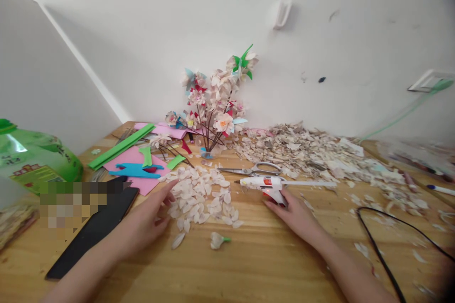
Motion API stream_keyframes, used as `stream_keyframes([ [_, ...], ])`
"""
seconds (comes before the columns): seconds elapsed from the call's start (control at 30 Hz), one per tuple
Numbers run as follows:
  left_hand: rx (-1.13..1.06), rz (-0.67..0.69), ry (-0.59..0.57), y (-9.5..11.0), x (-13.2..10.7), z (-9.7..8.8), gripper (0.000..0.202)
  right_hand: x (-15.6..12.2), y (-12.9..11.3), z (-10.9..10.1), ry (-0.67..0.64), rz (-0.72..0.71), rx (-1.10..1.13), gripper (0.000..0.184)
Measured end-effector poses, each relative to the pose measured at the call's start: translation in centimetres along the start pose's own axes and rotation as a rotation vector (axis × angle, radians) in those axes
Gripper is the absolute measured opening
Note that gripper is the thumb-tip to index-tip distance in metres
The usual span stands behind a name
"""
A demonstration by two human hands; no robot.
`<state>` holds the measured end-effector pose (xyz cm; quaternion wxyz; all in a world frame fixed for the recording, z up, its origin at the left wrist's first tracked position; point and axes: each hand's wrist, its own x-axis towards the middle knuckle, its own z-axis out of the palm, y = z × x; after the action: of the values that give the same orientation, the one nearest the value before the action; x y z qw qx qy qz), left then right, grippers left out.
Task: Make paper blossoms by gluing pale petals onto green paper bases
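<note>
Centrally, the white glue gun (272,183) sits on the counter (249,260), just in front of the scissors (254,169), with the right grip (296,215) closed around its handle. To its left lies a pile of pale petals (202,199). The left grip (149,218) is spread open, its fingertips touching the pile's edge.
</note>
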<state>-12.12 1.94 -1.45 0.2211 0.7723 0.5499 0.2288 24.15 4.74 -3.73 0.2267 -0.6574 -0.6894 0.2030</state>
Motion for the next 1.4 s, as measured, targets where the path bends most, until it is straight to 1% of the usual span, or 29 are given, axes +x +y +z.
stream_keyframes([
  [0.1, -0.062, -0.014, -0.001, -0.1, 0.3, 0.5, 0.062, -0.1, 0.0, 0.0, 0.000, 0.004, -0.014, 0.041],
  [0.23, -0.206, -0.090, 0.057, -0.1, 0.6, 0.2, 0.062, 0.0, 0.1, 0.0, 0.007, -0.015, -0.010, 0.038],
  [0.3, -0.330, -0.150, 0.098, 0.0, 0.7, -0.2, 0.065, 0.0, 0.1, 0.0, 0.030, -0.032, -0.026, 0.037],
  [0.37, -0.507, -0.214, 0.143, 0.4, 0.7, -0.6, 0.071, 0.0, 0.1, -0.1, 0.092, -0.039, -0.084, 0.040],
  [0.43, -0.712, -0.300, 0.191, 1.4, 0.7, -0.8, 0.077, -0.2, 0.0, -0.5, 0.184, -0.040, -0.174, 0.043],
  [0.5, -0.890, -0.417, 0.227, 3.0, 0.7, -0.6, 0.079, -0.5, -0.1, -1.0, 0.260, -0.044, -0.259, 0.046],
  [0.6, -1.095, -0.556, 0.184, 5.9, 0.7, 0.3, 0.078, -1.5, -0.3, -1.8, 0.284, -0.092, -0.379, 0.050],
  [0.67, -1.230, -0.586, 0.155, 7.6, 0.8, 0.9, 0.080, -2.3, -0.3, -2.5, 0.291, -0.151, -0.468, 0.051],
  [0.7, -1.279, -0.594, 0.156, 8.2, 0.9, 1.2, 0.080, -2.7, -0.4, -3.0, 0.300, -0.182, -0.514, 0.048],
  [0.77, -1.356, -0.601, 0.164, 9.1, 1.2, 1.7, 0.076, -3.5, -0.8, -3.8, 0.308, -0.209, -0.565, 0.039],
  [0.8, -1.382, -0.611, 0.167, 9.5, 1.3, 1.9, 0.071, -3.9, -1.1, -4.1, 0.295, -0.205, -0.552, 0.034],
  [0.83, -1.402, -0.626, 0.165, 9.8, 1.5, 2.1, 0.066, -4.2, -1.5, -4.2, 0.264, -0.200, -0.506, 0.030],
  [0.9, -1.431, -0.665, 0.149, 10.4, 1.7, 2.7, 0.055, -4.8, -2.8, -4.0, 0.173, -0.210, -0.315, 0.025],
  [1.0, -1.488, -0.709, 0.120, 11.6, 1.8, 3.9, 0.044, -5.5, -5.0, -2.2, 0.046, -0.277, 0.141, 0.012],
  [1.03, -1.510, -0.715, 0.111, 12.0, 1.7, 4.4, 0.043, -5.7, -5.7, -1.4, 0.022, -0.289, 0.298, 0.013],
  [1.07, -1.536, -0.716, 0.101, 12.5, 1.7, 4.9, 0.042, -5.8, -6.4, -0.6, 0.000, -0.287, 0.417, 0.017],
  [1.1, -1.560, -0.712, 0.085, 12.9, 1.5, 5.3, 0.041, -6.0, -6.8, 0.1, -0.011, -0.292, 0.493, 0.020],
  [1.17, -1.613, -0.702, 0.052, 13.6, 1.3, 6.2, 0.042, -6.1, -7.4, 1.3, -0.008, -0.293, 0.569, 0.023],
  [1.23, -1.659, -0.707, 0.029, 14.0, 1.1, 6.8, 0.043, -6.1, -7.5, 1.8, 0.010, -0.284, 0.596, 0.019],
  [1.33, -1.685, -0.740, 0.029, 14.0, 0.9, 7.2, 0.043, -6.0, -7.4, 1.8, 0.027, -0.273, 0.613, 0.009],
  [1.4, -1.677, -0.758, 0.044, 13.8, 0.9, 7.2, 0.042, -5.9, -7.3, 1.7, 0.028, -0.284, 0.605, 0.007],
])
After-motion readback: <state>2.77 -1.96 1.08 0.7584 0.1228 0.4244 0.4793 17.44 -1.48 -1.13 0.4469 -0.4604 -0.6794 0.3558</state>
